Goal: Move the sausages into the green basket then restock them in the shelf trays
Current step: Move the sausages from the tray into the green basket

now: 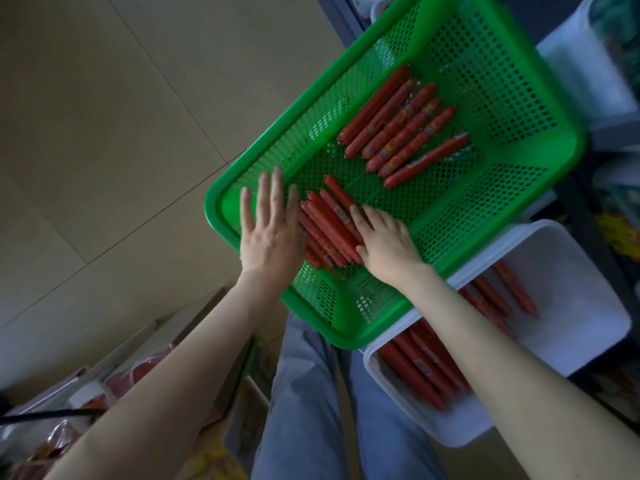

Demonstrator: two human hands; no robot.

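Sausages (325,230) in green basket (575,147): being gathered.
Left hand (270,240) pressing flat alongside; right hand (388,244) covering them, grip unclear; best squeezing evenly.

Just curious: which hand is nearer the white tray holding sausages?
Right. The right hand rests on the sausage bundle, on the side facing the white tray; the left hand is beyond it.

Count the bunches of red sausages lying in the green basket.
2. One bunch of red sausages lies toward the far end of the green perforated plastic basket; the near bunch sits between the left hand and right hand, which may hide some.
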